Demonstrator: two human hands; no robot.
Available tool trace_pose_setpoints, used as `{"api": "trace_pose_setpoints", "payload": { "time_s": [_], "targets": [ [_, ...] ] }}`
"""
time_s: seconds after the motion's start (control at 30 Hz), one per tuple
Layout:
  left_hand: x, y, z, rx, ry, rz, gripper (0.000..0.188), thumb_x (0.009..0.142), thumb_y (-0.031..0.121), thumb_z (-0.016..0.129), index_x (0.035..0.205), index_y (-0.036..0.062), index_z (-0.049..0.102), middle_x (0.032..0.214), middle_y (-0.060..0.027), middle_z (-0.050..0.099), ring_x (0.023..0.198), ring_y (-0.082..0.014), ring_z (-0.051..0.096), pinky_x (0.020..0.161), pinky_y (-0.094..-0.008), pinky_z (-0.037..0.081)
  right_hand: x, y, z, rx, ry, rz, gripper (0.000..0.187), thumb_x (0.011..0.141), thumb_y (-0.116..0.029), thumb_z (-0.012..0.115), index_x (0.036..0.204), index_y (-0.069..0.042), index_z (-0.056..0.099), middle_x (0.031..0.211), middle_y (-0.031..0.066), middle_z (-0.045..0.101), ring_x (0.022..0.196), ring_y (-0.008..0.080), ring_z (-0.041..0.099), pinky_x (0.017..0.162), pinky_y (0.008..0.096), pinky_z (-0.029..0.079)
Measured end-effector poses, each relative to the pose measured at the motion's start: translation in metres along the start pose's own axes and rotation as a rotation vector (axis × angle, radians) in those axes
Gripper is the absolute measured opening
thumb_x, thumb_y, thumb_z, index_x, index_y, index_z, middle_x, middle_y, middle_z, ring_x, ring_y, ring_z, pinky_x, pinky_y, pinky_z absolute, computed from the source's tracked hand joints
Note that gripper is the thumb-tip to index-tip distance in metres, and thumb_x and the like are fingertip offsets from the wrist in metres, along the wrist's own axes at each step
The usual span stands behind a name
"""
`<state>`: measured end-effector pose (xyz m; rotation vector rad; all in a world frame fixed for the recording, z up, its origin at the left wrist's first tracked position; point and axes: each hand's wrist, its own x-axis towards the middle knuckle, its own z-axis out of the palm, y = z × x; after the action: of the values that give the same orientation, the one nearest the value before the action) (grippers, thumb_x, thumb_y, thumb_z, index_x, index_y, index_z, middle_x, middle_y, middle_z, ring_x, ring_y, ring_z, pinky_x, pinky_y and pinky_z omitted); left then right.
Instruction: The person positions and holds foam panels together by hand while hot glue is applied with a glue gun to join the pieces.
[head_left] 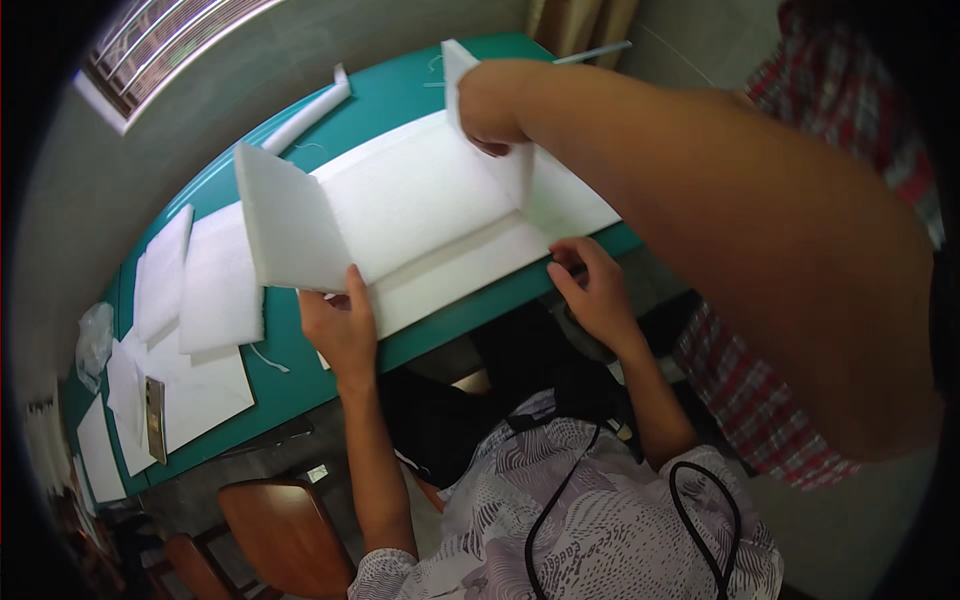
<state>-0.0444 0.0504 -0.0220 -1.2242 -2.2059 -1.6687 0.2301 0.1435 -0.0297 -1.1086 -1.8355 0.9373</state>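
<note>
My left hand (340, 325) grips the lower edge of a white foam panel (290, 215), thumb on its near side. The panel stands upright at the left end of a long, fluffy white foam sheet (415, 195), which lies on a white board (450, 285). By the right part of that board's front edge is my right hand (595, 290), its thumb and fingers curved apart with nothing seen between them. A co-worker's arm (700, 190) reaches over from the right. That person's hand (490, 105) is at another upright white panel (455, 80) at the sheet's far end.
Left on the green table (410, 345) lie white foam pieces (220, 280), white boards (210, 400), a phone (155, 420) and a clear plastic bag (95, 345). A white roll (305, 115) rests near the back edge. Wooden chairs (285, 530) stand at the lower left.
</note>
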Motion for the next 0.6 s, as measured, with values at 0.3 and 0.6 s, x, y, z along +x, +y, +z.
{"api": "trace_pose_setpoints", "payload": {
  "time_s": [0.3,0.6],
  "targets": [
    [0.006,-0.004,0.019,0.114,0.085,0.041,0.044,0.087,0.022,0.072,0.112,-0.0106,0.056,0.091,-0.0231,0.069,0.078,-0.0293,0.071,0.066,-0.0357,0.058,0.035,0.032,-0.019,-0.011,-0.063,-0.227,0.022,0.087,-0.013,0.068,0.104,0.000,0.064,0.094,0.0086,0.067,0.086,0.0170,0.065,0.078,0.0314,0.052],
    [0.002,-0.001,0.008,0.134,0.117,0.175,0.044,0.086,0.018,0.070,0.118,-0.0084,0.054,0.093,-0.0224,0.068,0.073,-0.0286,0.070,0.064,-0.0364,0.057,0.030,0.038,-0.020,0.112,-0.184,-0.287,0.026,0.085,-0.017,0.069,0.104,0.000,0.065,0.100,0.0125,0.066,0.092,0.0212,0.065,0.083,0.0344,0.052]
  ]
}}
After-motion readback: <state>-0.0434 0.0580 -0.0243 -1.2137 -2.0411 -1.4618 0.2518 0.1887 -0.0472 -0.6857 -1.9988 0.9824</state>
